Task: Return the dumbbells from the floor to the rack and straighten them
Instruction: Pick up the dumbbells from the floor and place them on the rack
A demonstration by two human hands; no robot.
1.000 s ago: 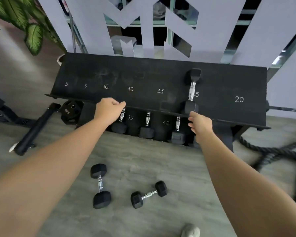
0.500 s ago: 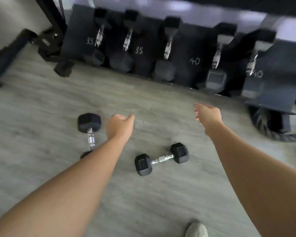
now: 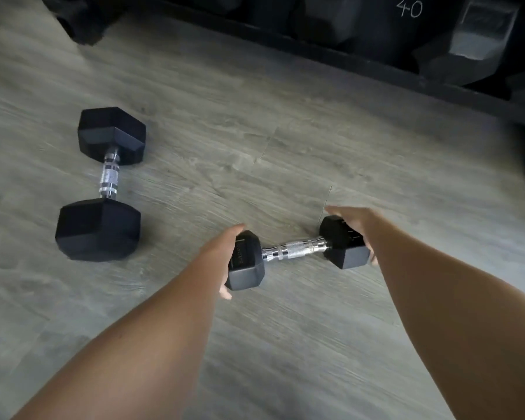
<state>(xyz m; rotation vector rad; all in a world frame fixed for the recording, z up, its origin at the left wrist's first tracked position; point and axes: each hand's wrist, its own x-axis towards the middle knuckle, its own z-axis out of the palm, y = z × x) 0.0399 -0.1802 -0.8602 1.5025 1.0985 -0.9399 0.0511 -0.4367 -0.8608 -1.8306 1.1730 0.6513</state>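
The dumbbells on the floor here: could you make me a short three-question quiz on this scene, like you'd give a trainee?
1. True or false: the small dumbbell has been lifted clear of the floor.
2. Which part of the small dumbbell does the left hand cup?
A. its left end
B. the metal handle
C. its right end
3. Fill in: the number chalked on the rack at the top of the view is ___.

Key
1. False. It lies on the floor, with the right hand at its other end; the large dumbbell lies apart, untouched.
2. A
3. 40
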